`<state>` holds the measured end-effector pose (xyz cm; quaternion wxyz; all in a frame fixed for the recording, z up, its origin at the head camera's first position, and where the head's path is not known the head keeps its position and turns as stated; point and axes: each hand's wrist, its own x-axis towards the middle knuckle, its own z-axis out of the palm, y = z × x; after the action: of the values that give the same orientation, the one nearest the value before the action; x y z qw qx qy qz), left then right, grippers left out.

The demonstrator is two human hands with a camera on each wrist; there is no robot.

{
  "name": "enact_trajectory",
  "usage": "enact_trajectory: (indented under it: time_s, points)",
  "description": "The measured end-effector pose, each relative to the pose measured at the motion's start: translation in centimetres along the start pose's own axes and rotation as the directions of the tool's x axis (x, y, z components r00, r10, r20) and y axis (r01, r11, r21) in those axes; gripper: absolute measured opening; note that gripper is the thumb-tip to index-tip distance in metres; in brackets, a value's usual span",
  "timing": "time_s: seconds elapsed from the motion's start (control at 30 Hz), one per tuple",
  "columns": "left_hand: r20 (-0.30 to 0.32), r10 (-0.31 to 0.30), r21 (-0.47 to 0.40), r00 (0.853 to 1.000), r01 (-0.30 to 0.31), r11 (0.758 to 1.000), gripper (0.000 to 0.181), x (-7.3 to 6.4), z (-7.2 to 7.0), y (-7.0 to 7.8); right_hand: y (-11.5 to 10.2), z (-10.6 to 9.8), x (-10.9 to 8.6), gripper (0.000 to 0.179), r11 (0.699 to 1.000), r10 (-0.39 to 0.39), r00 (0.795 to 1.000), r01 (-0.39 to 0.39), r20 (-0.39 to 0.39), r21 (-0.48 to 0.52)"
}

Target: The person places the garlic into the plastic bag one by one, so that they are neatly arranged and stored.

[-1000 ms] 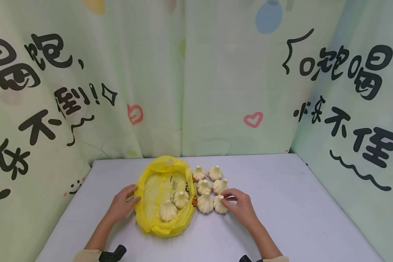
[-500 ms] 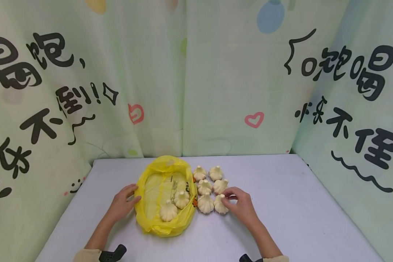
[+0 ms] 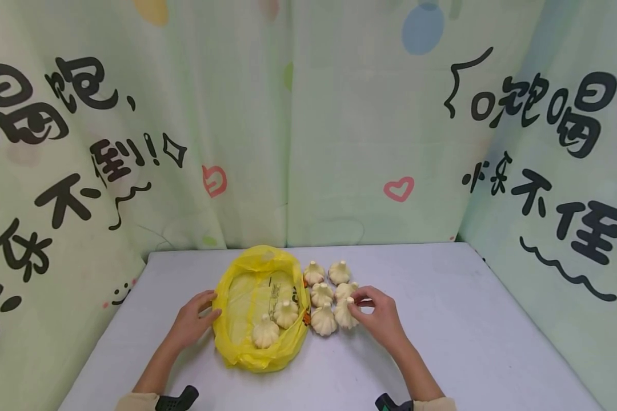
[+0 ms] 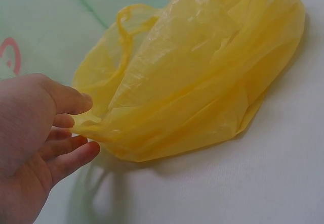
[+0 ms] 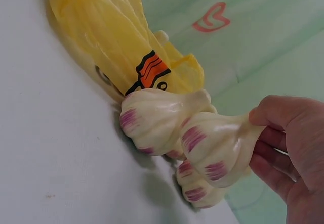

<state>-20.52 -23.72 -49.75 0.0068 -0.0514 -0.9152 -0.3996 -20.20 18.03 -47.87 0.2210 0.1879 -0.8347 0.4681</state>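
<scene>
A yellow plastic bag (image 3: 259, 359) sits with its mouth open upward, two garlic bulbs (image 3: 265, 332) lying inside. At its left side my left hand (image 3: 192, 319) pinches the edge; the left wrist view shows the thumb and fingers (image 4: 76, 153) at a gathered fold of the bag (image 4: 192, 107). My right hand (image 3: 380, 317) grips a garlic bulb (image 5: 220, 145) by its stem, thumb on one side and fingers on the other. That bulb has purple streaks and is raised off the table, in front of the other bulbs in the right wrist view.
Right of the bag, several more garlic bulbs (image 3: 323, 321) stand in two close columns, stems up. A white table (image 3: 468, 331) bears everything. Pale green curtains (image 3: 339, 142) with black writing enclose its back and sides.
The right hand has risen slightly, lifting the nearest right-column garlic bulb from the table. The left hand and the bag have stayed in place.
</scene>
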Motion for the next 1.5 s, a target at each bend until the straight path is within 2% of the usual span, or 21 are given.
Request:
enact_trajectory:
  time_s: [1.0, 1.17, 1.5]
  points:
    - [0.038, -0.008, 0.004, 0.999, 0.008, 1.000, 0.052, -0.1, 0.1, 0.3, -2.9, 0.6, 2.1, 0.018, 0.999, 0.026, 1.000, -0.026, 0.015, 0.042]
    - [0.037, -0.019, 0.013, 0.999, 0.019, 1.000, 0.052, 0.0, 0.1, 0.4, -3.4, 0.7, 2.4, 0.017, 0.999, 0.035, 0.999, -0.036, 0.032, 0.028]
    - [0.043, -0.025, 0.025, 0.999, 0.024, 0.999, 0.053, 0.0, 0.2, 0.4, -4.5, 1.5, 2.9, 0.015, 0.997, 0.038, 0.997, -0.043, 0.062, 0.068]
